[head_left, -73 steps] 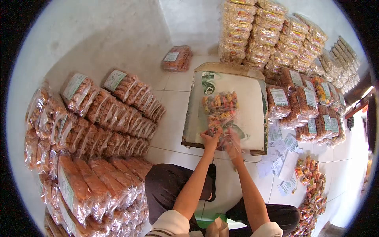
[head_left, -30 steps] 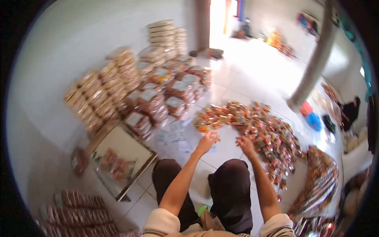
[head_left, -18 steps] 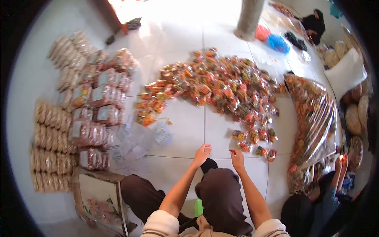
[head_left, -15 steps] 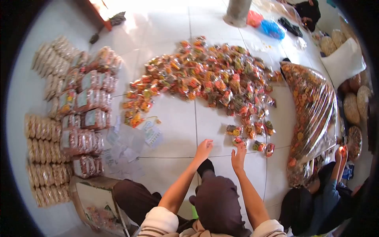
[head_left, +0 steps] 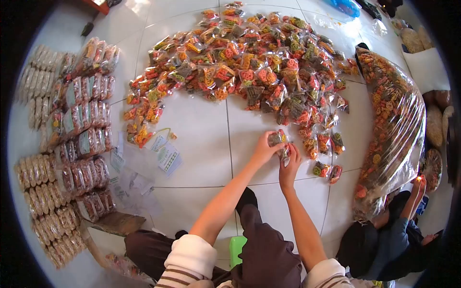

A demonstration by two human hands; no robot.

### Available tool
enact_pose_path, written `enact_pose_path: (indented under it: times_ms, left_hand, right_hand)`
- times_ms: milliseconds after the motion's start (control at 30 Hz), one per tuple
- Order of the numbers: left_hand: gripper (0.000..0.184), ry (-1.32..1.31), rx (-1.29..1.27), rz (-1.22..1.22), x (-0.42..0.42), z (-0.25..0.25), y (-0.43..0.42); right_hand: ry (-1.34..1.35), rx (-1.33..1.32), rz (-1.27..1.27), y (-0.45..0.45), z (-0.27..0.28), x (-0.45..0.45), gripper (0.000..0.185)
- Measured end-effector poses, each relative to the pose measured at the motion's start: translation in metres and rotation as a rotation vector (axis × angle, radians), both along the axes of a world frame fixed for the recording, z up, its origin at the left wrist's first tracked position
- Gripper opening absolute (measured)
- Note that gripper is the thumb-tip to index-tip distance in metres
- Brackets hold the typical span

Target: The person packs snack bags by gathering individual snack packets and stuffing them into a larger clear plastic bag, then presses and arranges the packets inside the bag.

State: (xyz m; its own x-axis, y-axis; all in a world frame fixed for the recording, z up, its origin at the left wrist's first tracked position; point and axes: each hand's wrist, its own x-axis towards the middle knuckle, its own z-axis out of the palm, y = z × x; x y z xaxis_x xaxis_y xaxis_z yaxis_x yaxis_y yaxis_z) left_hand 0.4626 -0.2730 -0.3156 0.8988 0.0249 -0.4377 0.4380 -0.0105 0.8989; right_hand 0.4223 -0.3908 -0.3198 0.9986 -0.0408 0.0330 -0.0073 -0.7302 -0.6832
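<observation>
Close together over the white tiles, both my hands hold small clear packets of coloured snacks. My left hand (head_left: 265, 148) has its fingers closed round a snack packet (head_left: 277, 138). Just right of it and slightly lower, my right hand (head_left: 289, 164) pinches another packet (head_left: 284, 153). Beyond them spreads a wide heap of similar packets (head_left: 254, 67) in red, orange, yellow and dark green. Two loose packets (head_left: 321, 169) lie to the right of my right hand.
Stacked packs (head_left: 86, 177) line the left wall, with paper labels (head_left: 166, 154) beside them. A large clear sack of snacks (head_left: 384, 129) lies right. Another person's hands (head_left: 418, 185) are beyond it. A low table (head_left: 113, 224) stands lower left; a green stool (head_left: 236, 249) is below me.
The view has swung from the low table to the packet heap. My hands were apart and empty half a second ago; now they are together, each holding a packet.
</observation>
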Motion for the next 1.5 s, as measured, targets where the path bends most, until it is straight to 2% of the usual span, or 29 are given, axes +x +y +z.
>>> enact_pose_path:
  times_ms: [33,67,100,167,233,300,333,433,533,633,700,767,833,900,967,1000,1033,1067,1100,1167,1233,1267,1300,1333,1367,1400,1433,1467,1500]
  left_hand:
    - [0.047,0.184,-0.368,0.135,0.002,0.009,0.010]
    - [0.049,0.186,-0.370,0.071,0.001,0.020,0.024]
    - [0.049,0.176,-0.355,0.084,-0.001,0.032,0.039]
    - [0.055,0.099,-0.357,0.055,-0.007,0.067,0.068]
    - [0.053,0.091,-0.358,0.126,-0.017,0.108,0.097]
    - [0.049,-0.057,-0.470,0.163,-0.034,0.144,0.131]
    - [0.048,-0.096,-0.459,0.203,-0.046,0.171,0.146]
    - [0.046,-0.250,-0.437,0.362,-0.095,0.245,0.188]
    - [0.047,-0.406,-0.286,0.514,-0.160,0.302,0.215]
    - [0.050,-0.564,-0.210,0.696,-0.231,0.343,0.223]
    - [0.049,-0.766,-0.269,0.970,-0.278,0.351,0.228]
    - [0.048,-0.846,-0.284,1.025,-0.318,0.359,0.232]
    - [0.047,-0.763,-0.102,1.015,-0.347,0.369,0.228]
    - [0.044,-0.829,0.027,1.012,-0.375,0.371,0.229]
    - [0.036,-0.861,0.104,1.078,-0.396,0.375,0.228]
    - [0.036,-0.883,0.103,1.102,-0.405,0.375,0.233]
    - [0.039,-0.961,0.018,1.100,-0.412,0.371,0.241]
    - [0.047,-1.044,-0.062,1.094,-0.420,0.371,0.248]
    - [0.047,-1.072,-0.058,1.118,-0.427,0.370,0.253]
    - [0.060,-1.018,-0.152,1.074,-0.442,0.372,0.259]
    - [0.063,-0.974,-0.096,1.155,-0.452,0.372,0.260]
    - [0.068,-0.969,0.096,1.111,-0.455,0.370,0.261]
    - [0.073,-0.947,0.286,1.061,-0.459,0.365,0.260]
    - [0.073,-0.845,0.392,1.050,-0.465,0.364,0.256]
    - [0.073,-0.832,0.403,1.057,-0.471,0.364,0.258]
    - [0.072,-0.832,0.417,1.068,-0.476,0.363,0.256]
    - [0.072,-0.830,0.425,1.083,-0.480,0.362,0.250]
    - [0.052,-0.950,0.434,1.090,-0.485,0.362,0.251]
    - [0.052,-0.940,0.441,1.101,-0.487,0.364,0.250]
  right_hand:
    - [0.010,0.205,-0.013,0.005,0.002,0.004,0.045]
    - [0.043,0.356,-0.048,0.015,0.012,0.007,0.039]
    - [0.038,0.372,-0.033,0.024,0.024,0.009,0.039]
    - [0.233,0.657,-0.054,0.043,0.060,0.013,0.039]
    - [0.252,0.712,0.008,0.062,0.094,0.015,0.038]
    - [0.155,0.768,0.155,0.085,0.126,0.015,0.034]
    - [0.089,0.734,0.247,0.098,0.146,0.014,0.032]
    - [0.051,0.874,0.505,0.143,0.209,0.000,0.033]
    - [-0.005,0.905,0.729,0.185,0.271,-0.030,0.034]
    - [0.052,1.050,0.771,0.216,0.312,-0.073,0.033]
    - [0.066,1.132,0.911,0.228,0.343,-0.102,0.034]
    - [0.176,1.289,0.943,0.241,0.365,-0.131,0.035]
    - [0.134,1.228,0.986,0.256,0.381,-0.163,0.033]
    - [-0.492,0.853,1.248,0.280,0.392,-0.191,0.032]
    - [-0.495,0.760,1.341,0.298,0.400,-0.224,0.037]
    - [-0.391,0.784,1.419,0.305,0.403,-0.238,0.041]
    - [-0.281,0.800,1.496,0.311,0.404,-0.250,0.045]
    - [-0.292,0.790,1.531,0.318,0.403,-0.260,0.045]
    - [-0.279,0.789,1.582,0.324,0.400,-0.269,0.050]
    - [-0.267,0.788,1.664,0.331,0.398,-0.285,0.056]
    - [-0.256,0.846,1.660,0.336,0.396,-0.296,0.066]
    - [-0.295,0.830,1.567,0.337,0.396,-0.301,0.069]
    - [-0.286,0.843,1.580,0.339,0.395,-0.304,0.069]
    - [-0.196,0.846,1.527,0.343,0.392,-0.307,0.068]
    - [-0.105,0.843,1.469,0.347,0.390,-0.308,0.066]
    - [-0.261,0.786,1.477,0.351,0.389,-0.309,0.061]
    - [-0.235,0.777,1.482,0.350,0.388,-0.311,0.061]
    - [-0.180,0.793,1.512,0.349,0.392,-0.315,0.058]
    - [-0.129,0.817,1.542,0.349,0.398,-0.319,0.056]
